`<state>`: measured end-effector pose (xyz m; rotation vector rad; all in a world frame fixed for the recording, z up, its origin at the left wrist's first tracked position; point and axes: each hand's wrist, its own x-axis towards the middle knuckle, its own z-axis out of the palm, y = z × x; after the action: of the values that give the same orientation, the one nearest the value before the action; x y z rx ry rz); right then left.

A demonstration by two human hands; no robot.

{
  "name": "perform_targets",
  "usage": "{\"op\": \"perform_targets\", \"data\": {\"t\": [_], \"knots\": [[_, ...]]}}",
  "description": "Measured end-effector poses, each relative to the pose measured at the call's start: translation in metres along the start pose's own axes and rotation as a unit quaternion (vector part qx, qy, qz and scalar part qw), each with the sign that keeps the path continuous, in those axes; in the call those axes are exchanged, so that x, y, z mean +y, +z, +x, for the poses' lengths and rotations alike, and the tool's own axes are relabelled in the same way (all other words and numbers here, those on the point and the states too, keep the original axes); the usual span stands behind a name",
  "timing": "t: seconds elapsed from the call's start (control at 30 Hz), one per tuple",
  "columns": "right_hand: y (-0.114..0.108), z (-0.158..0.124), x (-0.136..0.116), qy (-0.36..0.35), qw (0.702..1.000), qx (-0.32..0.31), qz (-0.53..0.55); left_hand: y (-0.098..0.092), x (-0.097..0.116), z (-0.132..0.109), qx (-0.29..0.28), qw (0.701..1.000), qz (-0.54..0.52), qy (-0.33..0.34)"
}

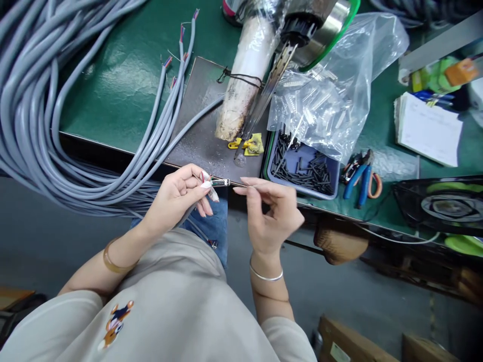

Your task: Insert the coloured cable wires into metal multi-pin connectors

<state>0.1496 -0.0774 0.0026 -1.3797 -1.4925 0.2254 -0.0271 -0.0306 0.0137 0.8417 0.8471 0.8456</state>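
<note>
In front of my body, at the table's edge, my left hand (186, 193) pinches a small connector (221, 182) with thin coloured wires at its near end. White wrapping covers some of its fingertips. My right hand (269, 206) is closed just to the right, its thumb and forefinger pinched on a thin wire-like piece (243, 185) that reaches toward the connector. Whether the two pieces touch, I cannot tell. Above the hands, a soldering iron (269, 85) slants down, its tip over the dark board (206, 130).
Thick grey cables (45, 100) are heaped at the left, stripped ends on the green table (109, 75). A blue tray (302, 188) holds black sleeves beneath a clear bag (339, 95). Pliers (362, 181) and a paper pad (430, 128) lie at the right. A wrapped white roll (245, 65) leans above the board.
</note>
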Motion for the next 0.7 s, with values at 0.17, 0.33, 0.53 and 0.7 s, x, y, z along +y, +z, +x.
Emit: {"op": "perform_targets", "data": {"t": [0.17,0.33,0.53,0.7], "knots": [[0.011,0.005,0.000,0.071,0.988,-0.103,0.088,0.002,-0.001,-0.003,-0.006,0.999,0.037,0.013],[0.015,0.007,0.001,0.062,0.994,-0.060,0.068,0.006,-0.002,-0.004,0.026,0.989,0.120,0.086],[0.015,0.006,0.006,0.054,0.993,-0.064,0.082,0.008,-0.004,0.000,0.022,0.982,0.145,0.122],[0.021,0.003,0.012,-0.074,0.997,0.032,-0.006,0.014,-0.012,0.007,0.090,0.957,0.197,0.193]]}}
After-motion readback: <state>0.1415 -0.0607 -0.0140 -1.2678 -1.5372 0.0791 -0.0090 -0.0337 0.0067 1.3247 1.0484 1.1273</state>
